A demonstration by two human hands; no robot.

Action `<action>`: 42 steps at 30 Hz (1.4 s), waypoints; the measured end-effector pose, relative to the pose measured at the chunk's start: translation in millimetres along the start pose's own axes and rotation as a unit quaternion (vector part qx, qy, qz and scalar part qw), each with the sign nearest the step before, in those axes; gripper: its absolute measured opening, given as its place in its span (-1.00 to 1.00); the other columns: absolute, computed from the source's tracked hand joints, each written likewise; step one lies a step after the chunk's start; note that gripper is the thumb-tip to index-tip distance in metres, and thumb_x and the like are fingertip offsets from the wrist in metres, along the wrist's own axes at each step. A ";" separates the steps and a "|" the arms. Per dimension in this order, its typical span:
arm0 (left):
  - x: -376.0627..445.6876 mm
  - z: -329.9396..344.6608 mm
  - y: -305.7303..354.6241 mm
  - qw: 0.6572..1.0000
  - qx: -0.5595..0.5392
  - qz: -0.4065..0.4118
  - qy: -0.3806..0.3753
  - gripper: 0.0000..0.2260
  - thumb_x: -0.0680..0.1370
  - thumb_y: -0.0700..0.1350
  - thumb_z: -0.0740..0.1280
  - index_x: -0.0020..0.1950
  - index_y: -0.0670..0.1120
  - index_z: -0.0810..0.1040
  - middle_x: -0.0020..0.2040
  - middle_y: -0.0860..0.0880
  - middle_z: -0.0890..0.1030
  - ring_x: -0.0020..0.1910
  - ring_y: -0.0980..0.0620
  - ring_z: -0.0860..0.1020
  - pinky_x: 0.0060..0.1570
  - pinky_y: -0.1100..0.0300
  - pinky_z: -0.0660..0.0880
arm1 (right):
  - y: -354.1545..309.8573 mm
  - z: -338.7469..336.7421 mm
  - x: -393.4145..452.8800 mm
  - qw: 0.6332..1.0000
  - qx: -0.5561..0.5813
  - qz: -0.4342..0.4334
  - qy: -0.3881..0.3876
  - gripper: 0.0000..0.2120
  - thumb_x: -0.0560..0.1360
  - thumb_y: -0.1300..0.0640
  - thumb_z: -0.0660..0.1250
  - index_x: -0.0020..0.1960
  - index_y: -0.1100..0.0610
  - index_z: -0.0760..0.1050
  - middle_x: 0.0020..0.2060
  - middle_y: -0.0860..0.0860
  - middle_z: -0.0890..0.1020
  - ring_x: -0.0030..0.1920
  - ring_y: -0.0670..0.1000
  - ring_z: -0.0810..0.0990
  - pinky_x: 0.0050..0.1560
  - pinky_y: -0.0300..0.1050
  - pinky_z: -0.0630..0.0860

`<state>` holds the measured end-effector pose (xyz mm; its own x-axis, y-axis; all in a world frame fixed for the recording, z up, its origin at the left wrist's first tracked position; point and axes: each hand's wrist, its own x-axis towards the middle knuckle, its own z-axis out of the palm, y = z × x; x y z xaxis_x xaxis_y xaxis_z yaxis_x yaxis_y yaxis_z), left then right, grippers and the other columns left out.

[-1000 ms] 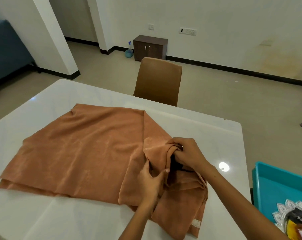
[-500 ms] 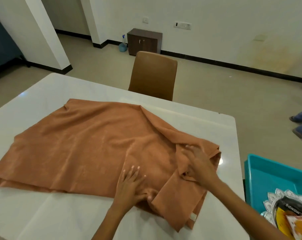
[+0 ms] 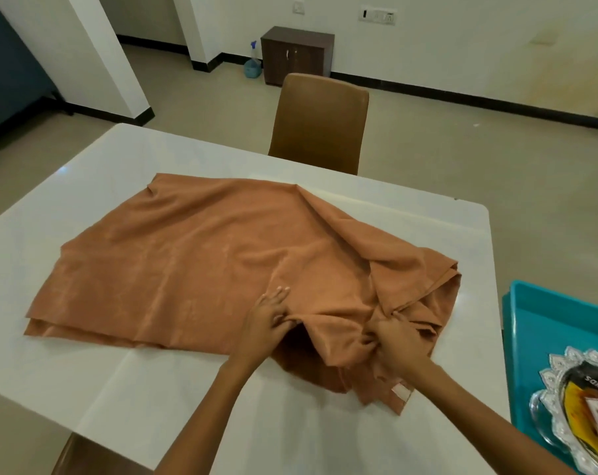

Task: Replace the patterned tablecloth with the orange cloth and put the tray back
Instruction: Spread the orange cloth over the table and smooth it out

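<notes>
Head view: white table [image 3: 85, 337] under half-folded orange cloth [image 3: 188, 262], right hand [image 3: 398, 341] pinching a fold, left hand [image 3: 268, 320] pressing flat.

Partly folded orange cloth [image 3: 201, 258] lies across glossy white table [image 3: 68, 371], frame centre. Left hand [image 3: 265, 322] presses flat on cloth; right hand [image 3: 398, 337] pinches bunched fabric, lower right. Teal plastic tray [image 3: 544, 320] at right edge; brown chair [image 3: 320, 121] upper centre.
</notes>
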<state>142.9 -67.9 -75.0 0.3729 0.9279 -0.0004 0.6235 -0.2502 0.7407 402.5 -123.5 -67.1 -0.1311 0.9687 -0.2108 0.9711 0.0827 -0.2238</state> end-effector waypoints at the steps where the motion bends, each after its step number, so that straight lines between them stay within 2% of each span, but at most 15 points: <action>1: 2.9 -6.3 7.1 1.000 -0.015 0.003 0.014 -0.80 0.48 -0.11 0.41 -0.24 -0.22 0.57 0.37 -0.03 0.43 0.40 0.14 0.30 0.36 0.27 0.13 | 0.8 -8.0 3.4 0.999 -0.024 0.024 -0.009 -0.75 0.39 0.17 0.23 0.06 0.03 0.47 -0.08 -0.01 0.61 -0.01 0.05 0.57 0.12 -0.09 0.41; 3: 8.1 -16.2 22.6 0.999 -0.025 0.020 0.035 -0.81 0.48 -0.12 0.42 -0.26 -0.21 0.58 0.36 -0.02 0.45 0.39 0.14 0.32 0.32 0.26 0.22 | -4.8 -24.7 9.6 0.996 -0.038 0.004 -0.086 -0.39 0.41 0.00 0.35 0.39 0.03 0.23 0.25 0.02 0.47 0.28 0.06 0.42 0.32 -0.02 0.29; 6: 15.5 -25.3 43.2 0.998 -0.025 0.056 0.034 -0.84 0.48 -0.13 0.42 -0.27 -0.17 0.59 0.36 -0.03 0.46 0.39 0.12 0.35 0.36 0.13 0.28 | -41.4 -52.0 17.5 0.982 0.128 -0.045 -0.129 0.19 0.13 -0.41 0.43 0.53 0.04 -0.07 0.51 -0.01 0.11 0.50 0.03 0.08 0.46 0.11 0.12; 8: 18.7 -29.7 52.2 0.996 -0.028 0.076 0.034 -0.86 0.48 -0.12 0.41 -0.24 -0.16 0.62 0.36 -0.03 0.46 0.39 0.14 0.35 0.39 0.12 0.24 | -55.8 -49.6 28.6 0.983 0.180 -0.032 -0.031 -0.04 0.23 -0.35 0.41 0.49 0.03 0.17 0.40 -0.01 0.37 0.39 0.01 0.34 0.34 -0.02 0.32; 11: 18.5 -36.5 54.9 0.993 -0.018 0.100 0.056 -0.86 0.45 -0.09 0.45 -0.05 -0.12 0.64 0.32 -0.02 0.52 0.33 0.21 0.36 0.34 0.32 0.20 | -60.6 -60.4 40.5 0.966 0.241 -0.039 0.091 -0.75 0.45 0.13 0.36 0.12 0.02 0.60 -0.03 -0.09 0.67 -0.01 -0.12 0.60 -0.04 -0.32 0.43; 15: 12.6 -35.8 30.8 0.997 0.055 0.041 0.034 -0.39 0.44 -0.13 0.46 0.44 0.02 0.32 0.23 -0.04 0.54 0.14 0.05 0.51 0.08 0.32 0.36 | -55.6 -95.8 43.0 0.953 0.275 -0.065 0.113 -0.84 0.43 0.24 0.37 -0.03 0.08 0.65 -0.17 -0.10 0.68 -0.17 -0.17 0.59 -0.18 -0.34 0.45; 21: 10.1 -63.1 -39.5 0.993 0.111 0.041 0.026 -0.45 0.33 -0.43 0.31 0.31 -0.13 0.52 0.28 -0.12 0.53 0.26 -0.10 0.51 0.27 0.23 0.35 | -30.5 -120.2 34.1 0.962 0.236 -0.071 0.120 -0.77 0.46 0.30 0.33 -0.04 0.03 0.67 -0.19 -0.21 0.64 -0.13 -0.20 0.58 -0.11 -0.38 0.49; 26: 9.1 -112.6 -71.6 0.986 0.161 0.042 0.019 -0.56 0.23 -0.39 0.23 0.04 -0.21 0.67 0.00 -0.18 0.67 -0.02 -0.18 0.64 0.01 0.02 0.54 | 2.0 -117.3 24.1 0.983 0.146 -0.086 -0.075 -0.73 0.42 0.17 0.41 -0.42 -0.05 0.52 -0.53 -0.16 0.48 -0.44 -0.13 0.41 -0.38 -0.27 0.26; 29: 0.8 -130.9 -74.6 0.973 0.225 0.054 -0.020 -0.81 0.25 -0.44 0.39 -0.25 -0.21 0.67 -0.32 -0.14 0.65 -0.37 -0.03 0.58 -0.33 0.18 0.51 | 1.5 -104.5 22.7 0.967 0.076 -0.064 -0.233 -0.90 0.40 0.10 0.42 -0.28 -0.03 0.59 -0.45 -0.14 0.47 -0.38 -0.15 0.38 -0.32 -0.25 0.28; 32: -10.6 -130.1 -81.6 0.947 0.261 0.014 -0.186 -0.84 0.41 -0.29 0.30 -0.38 -0.13 0.52 -0.48 0.06 0.37 -0.46 0.13 0.29 -0.39 0.29 0.20 | -18.7 -96.9 24.9 0.953 -0.044 -0.020 -0.300 -0.95 0.42 0.05 0.43 -0.14 -0.06 0.57 -0.29 -0.19 0.49 -0.21 -0.15 0.45 -0.17 -0.27 0.43; 35: -22.6 -113.3 -103.0 0.941 0.308 0.039 -0.131 -0.87 0.40 -0.21 0.42 -0.12 -0.02 0.69 -0.24 0.05 0.66 -0.28 0.04 0.59 -0.32 0.31 0.42 | -35.2 -65.2 25.6 0.969 -0.115 0.010 -0.219 -0.41 0.39 -0.21 0.38 0.33 0.01 0.37 0.16 -0.09 0.52 0.10 -0.06 0.46 0.12 -0.18 0.39; 37: -29.6 -95.8 -119.0 0.945 0.300 0.055 -0.119 -0.64 0.30 -0.15 0.48 0.09 -0.01 0.65 0.04 0.02 0.68 -0.04 0.03 0.66 -0.17 0.20 0.57 | -42.9 -19.2 18.8 0.987 -0.088 0.008 -0.137 -0.07 0.34 -0.44 0.22 0.52 0.05 0.04 0.49 0.00 0.18 0.46 0.08 0.20 0.42 0.04 0.15; 38: -31.7 -88.8 -126.0 0.939 0.312 0.054 -0.136 -0.56 0.34 -0.06 0.40 0.22 -0.03 0.58 0.17 -0.01 0.62 0.10 0.01 0.61 -0.01 0.10 0.56 | -46.1 4.5 13.7 0.992 -0.097 0.004 -0.087 -0.01 0.33 -0.52 0.11 0.53 0.07 0.00 0.51 0.05 0.07 0.50 0.13 0.12 0.43 0.14 0.09; 40: -35.8 -77.5 -138.7 0.922 0.342 0.037 -0.178 -0.39 0.43 0.18 0.17 0.44 -0.05 0.36 0.40 -0.05 0.42 0.35 -0.02 0.41 0.32 0.00 0.27 | -46.4 40.3 6.3 0.994 -0.083 0.018 -0.063 -0.01 0.31 -0.58 -0.01 0.50 0.08 0.13 0.48 0.14 0.17 0.46 0.17 0.19 0.39 0.21 0.11; 42: -41.5 -68.9 -151.4 0.916 0.348 0.029 -0.199 -0.30 0.49 0.32 0.05 0.52 -0.04 0.19 0.50 -0.06 0.25 0.46 -0.03 0.23 0.38 0.01 0.03 | -36.7 64.8 0.1 0.996 -0.056 0.031 -0.057 -0.14 0.40 -0.50 0.00 0.50 0.03 0.14 0.49 0.11 0.20 0.46 0.14 0.18 0.40 0.22 0.03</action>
<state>-14.3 -49.4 -140.8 0.5546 0.7676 -0.3213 0.8295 -0.5405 0.1407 354.0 -141.6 -120.5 -0.0862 0.9406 -0.3283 0.9934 0.0559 -0.1006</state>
